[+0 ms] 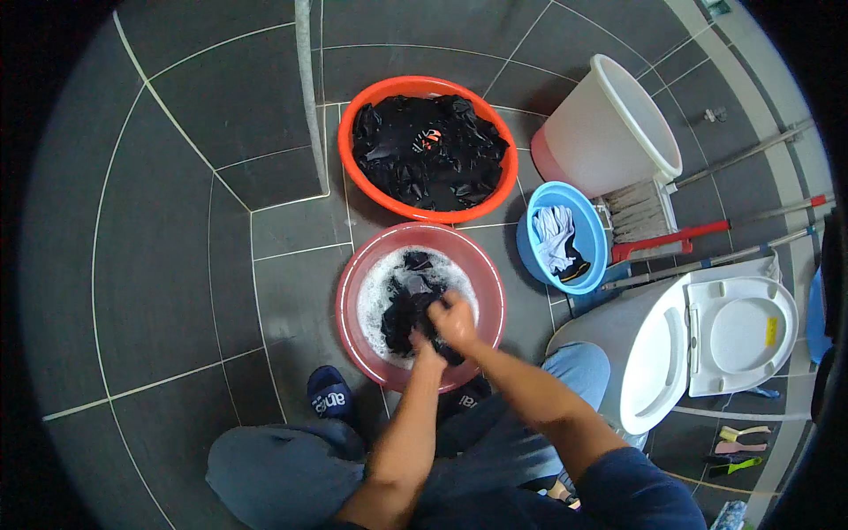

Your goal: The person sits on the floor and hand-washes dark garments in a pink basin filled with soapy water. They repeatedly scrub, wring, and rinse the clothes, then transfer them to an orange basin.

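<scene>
A dark pink basin (491, 287) of white suds (371, 287) stands on the floor in front of me. In it lies a wet, bunched black garment (402, 320); its exact kind cannot be made out. My right hand (453, 321) is closed on a fold at the garment's right side. Just to its left and nearer to me, my left hand (426, 346) presses into the same cloth, its fingers blurred and partly hidden by the fabric.
Beyond the basin, an orange-red tub (349, 168) holds soaking black clothes (428, 150). To the right are a light blue basin (596, 238) with white and black cloth, a tall whitish bucket (592, 132), brushes and poles, and a toilet (649, 353). Tiled walls enclose the left.
</scene>
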A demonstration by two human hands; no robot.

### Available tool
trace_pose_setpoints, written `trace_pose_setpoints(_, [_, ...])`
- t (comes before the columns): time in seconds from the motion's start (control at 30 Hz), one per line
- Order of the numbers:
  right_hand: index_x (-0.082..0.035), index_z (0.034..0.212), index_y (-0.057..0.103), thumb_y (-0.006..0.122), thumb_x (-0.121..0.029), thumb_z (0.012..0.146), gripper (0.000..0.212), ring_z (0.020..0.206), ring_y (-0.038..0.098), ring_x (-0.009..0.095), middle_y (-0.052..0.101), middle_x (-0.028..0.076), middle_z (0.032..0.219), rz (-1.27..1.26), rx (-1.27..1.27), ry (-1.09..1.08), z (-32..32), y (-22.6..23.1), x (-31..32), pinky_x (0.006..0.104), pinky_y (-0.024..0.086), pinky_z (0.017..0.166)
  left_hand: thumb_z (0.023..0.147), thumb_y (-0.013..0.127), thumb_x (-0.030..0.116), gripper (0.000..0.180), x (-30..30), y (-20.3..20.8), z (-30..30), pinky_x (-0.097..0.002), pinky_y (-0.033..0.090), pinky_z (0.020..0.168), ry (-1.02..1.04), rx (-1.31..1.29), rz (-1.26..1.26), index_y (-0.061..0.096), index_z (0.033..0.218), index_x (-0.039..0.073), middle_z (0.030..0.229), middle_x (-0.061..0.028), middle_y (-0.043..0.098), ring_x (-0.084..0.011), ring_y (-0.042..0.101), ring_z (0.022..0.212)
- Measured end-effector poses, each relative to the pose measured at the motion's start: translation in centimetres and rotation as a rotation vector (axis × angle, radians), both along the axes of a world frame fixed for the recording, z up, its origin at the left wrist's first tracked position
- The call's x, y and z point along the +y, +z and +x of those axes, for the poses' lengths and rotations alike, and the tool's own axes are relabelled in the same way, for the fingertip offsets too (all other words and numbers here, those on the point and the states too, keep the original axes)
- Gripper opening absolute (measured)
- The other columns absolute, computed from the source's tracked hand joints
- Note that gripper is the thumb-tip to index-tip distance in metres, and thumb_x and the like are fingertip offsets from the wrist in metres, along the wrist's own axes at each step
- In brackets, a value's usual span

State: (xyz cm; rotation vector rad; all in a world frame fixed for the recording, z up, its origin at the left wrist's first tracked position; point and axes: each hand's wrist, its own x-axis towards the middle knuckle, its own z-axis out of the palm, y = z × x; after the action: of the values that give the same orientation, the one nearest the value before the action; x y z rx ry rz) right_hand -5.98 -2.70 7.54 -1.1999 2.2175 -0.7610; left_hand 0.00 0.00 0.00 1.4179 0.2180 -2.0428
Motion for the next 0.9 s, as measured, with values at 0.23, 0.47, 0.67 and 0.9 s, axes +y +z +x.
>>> trace_pose_setpoints(0.23, [0.001, 0.090, 0.068, 0.061, -0.026, 0.079, 0.031, 0.091, 0.066, 0.047, 0.067, 0.032, 0.089, 0.091, -0.042, -0.053, 4.1, -0.1, -1.9, 0.0515, 0.052, 0.083, 0.095, 0.054, 0.038, 0.054, -3.1, -8.6, 3.6, -0.0412, 0.050, 0.095, 0.155, 0.535, -0.288, 0.053, 0.134, 0.001, 0.128, -0.0127, 0.060, -0.0277, 0.061, 0.111])
trace_pose_setpoints(0.47, [0.000, 0.100, 0.069, 0.062, -0.035, 0.082, 0.040, 0.095, 0.067, 0.043, 0.070, 0.027, 0.095, 0.131, -0.026, -0.116, 2.0, -1.5, 2.2, 0.0502, 0.051, 0.086, 0.091, 0.062, 0.036, 0.048, -0.6, -3.7, 2.6, -0.0400, 0.053, 0.086, 0.018, -0.079, -0.100, 0.061, 0.125, 0.002, 0.113, -0.0105, 0.066, -0.0263, 0.064, 0.100])
trace_pose_setpoints(0.67, [0.002, 0.095, 0.070, 0.064, -0.028, 0.084, 0.032, 0.085, 0.066, 0.027, 0.070, 0.018, 0.090, -0.027, -0.366, -0.389, -8.5, -6.1, 0.1, 0.0375, 0.049, 0.078, 0.082, 0.065, 0.052, 0.054, -5.6, 3.3, 1.0, -0.0405, 0.052, 0.090, 0.209, 0.159, -0.192, 0.065, 0.114, 0.008, 0.108, -0.0078, 0.069, -0.0266, 0.066, 0.096])
trace_pose_setpoints(0.9, [-0.001, 0.074, 0.057, 0.081, -0.023, 0.074, 0.033, 0.070, 0.055, 0.018, 0.058, 0.011, 0.072, -0.180, -0.130, 0.258, -0.6, 0.5, 1.9, 0.0351, 0.046, 0.065, 0.087, 0.067, 0.047, 0.091, -2.9, 2.1, 2.3, -0.0471, 0.044, 0.104, 0.244, 0.159, -0.169, 0.016, 0.158, 0.024, 0.149, -0.0141, 0.040, -0.0325, 0.049, 0.127])
